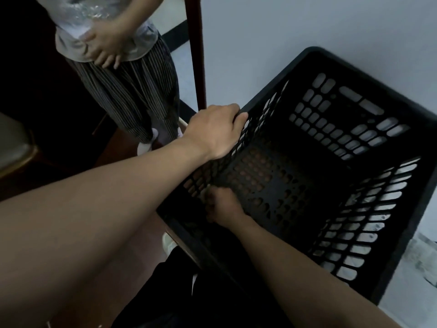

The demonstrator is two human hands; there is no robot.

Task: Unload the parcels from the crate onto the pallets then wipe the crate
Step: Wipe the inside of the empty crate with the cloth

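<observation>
A black perforated plastic crate (369,74) fills the right half of the view, with no parcels visible inside it. My left hand (216,131) grips the crate's left rim, fingers curled over the edge. My right hand (221,207) is down inside the crate near the lower left wall, fingers closed. A bit of pale material shows at the fingertips, too small to tell what it is. No pallet is visible.
Another person stands at the upper left in striped trousers (132,95), a hand (106,41) pressed on a clear plastic-wrapped bundle (94,13). A dark red pole (197,53) rises behind the crate. A white wall lies beyond; a chair seat (13,143) sits at far left.
</observation>
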